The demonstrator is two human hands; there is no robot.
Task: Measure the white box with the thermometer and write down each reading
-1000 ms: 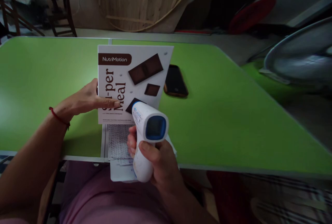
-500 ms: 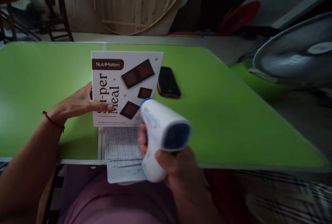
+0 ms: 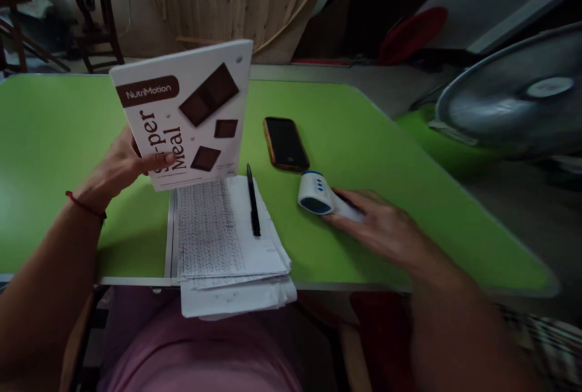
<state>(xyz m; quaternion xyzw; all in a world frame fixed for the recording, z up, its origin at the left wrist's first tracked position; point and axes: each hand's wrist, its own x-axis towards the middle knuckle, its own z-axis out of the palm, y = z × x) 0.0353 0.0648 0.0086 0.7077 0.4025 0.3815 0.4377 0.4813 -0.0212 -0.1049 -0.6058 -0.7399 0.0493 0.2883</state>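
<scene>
Releasing seems undone: a rectangular white cardboard box (image 3: 193, 112) is grasped by the left hand (image 3: 119, 160), a gun-shaped white plastic thermometer (image 3: 321, 194) by the right hand (image 3: 379, 223).

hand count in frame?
2. Left hand holds the white box, thumb on its front, fingers hidden behind. Right hand is around the handle of the thermometer, right of the papers. No others visible.
</scene>
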